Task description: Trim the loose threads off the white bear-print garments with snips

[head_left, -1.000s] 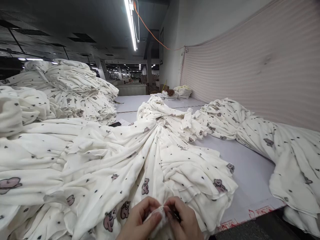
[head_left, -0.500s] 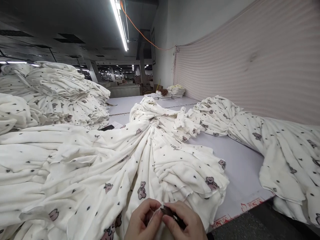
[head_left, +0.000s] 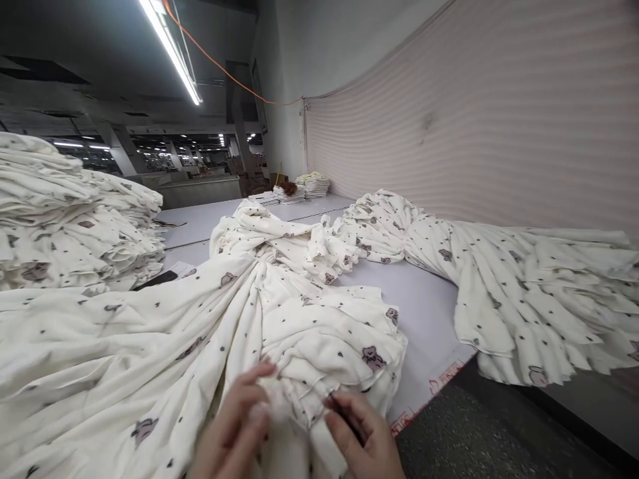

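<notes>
A gathered heap of white fleecy fabric (head_left: 200, 332), printed with brown bears and dark dots, spreads over the near table. My left hand (head_left: 234, 426) is over its front part, smeared by motion, with its index finger and thumb raised; whether fabric is between them is unclear. To its right, my right hand (head_left: 367, 436) has its fingers curled round a small dark tool that looks like thread snips, mostly hidden by the fingers. This hand is against the fabric's edge, close to the table's front.
Stacked white printed fabric (head_left: 74, 226) rises at the left. Another bunch (head_left: 479, 266) hangs over the table edge at the right. Folded cloths (head_left: 313, 186) stand at the far end of the table (head_left: 424, 313). A pinkish striped sheet (head_left: 474, 133) covers the right wall.
The view has swung right. My hands, which met at a piece of fabric with the dark tool between them, have parted; the left has moved left and up.
</notes>
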Demonstrator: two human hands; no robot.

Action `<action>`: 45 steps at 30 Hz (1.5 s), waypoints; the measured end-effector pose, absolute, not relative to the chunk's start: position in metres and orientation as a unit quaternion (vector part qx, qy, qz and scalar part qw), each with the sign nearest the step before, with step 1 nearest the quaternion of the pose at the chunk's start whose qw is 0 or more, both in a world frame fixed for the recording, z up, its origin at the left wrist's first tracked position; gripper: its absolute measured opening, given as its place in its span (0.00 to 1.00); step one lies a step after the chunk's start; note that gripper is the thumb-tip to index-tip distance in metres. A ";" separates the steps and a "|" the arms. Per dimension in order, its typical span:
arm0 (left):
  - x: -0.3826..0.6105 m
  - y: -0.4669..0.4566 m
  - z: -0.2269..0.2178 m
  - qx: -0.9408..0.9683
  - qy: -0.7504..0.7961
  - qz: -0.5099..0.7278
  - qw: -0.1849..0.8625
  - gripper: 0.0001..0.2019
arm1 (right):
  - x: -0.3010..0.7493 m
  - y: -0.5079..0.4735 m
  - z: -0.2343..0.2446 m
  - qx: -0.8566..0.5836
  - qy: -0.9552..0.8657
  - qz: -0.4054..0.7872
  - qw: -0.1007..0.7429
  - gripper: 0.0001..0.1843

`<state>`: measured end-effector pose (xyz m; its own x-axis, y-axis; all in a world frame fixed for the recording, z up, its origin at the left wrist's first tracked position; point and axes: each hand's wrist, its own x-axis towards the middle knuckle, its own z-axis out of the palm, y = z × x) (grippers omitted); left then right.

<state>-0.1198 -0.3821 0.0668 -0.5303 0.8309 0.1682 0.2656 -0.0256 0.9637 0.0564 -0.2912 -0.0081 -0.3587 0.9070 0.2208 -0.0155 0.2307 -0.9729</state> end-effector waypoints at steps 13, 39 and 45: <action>-0.091 -0.283 0.074 0.692 0.656 0.298 0.044 0.15 | 0.114 -0.235 -0.010 -0.456 -0.640 0.398 0.474 0.16; -0.073 -0.299 0.083 0.679 0.613 0.348 0.206 0.24 | 0.082 -0.262 0.019 -0.322 -0.546 0.560 0.533 0.16; -0.064 -0.289 0.082 0.671 0.617 0.315 0.264 0.12 | 0.077 -0.256 0.012 -0.333 -0.647 0.431 0.534 0.08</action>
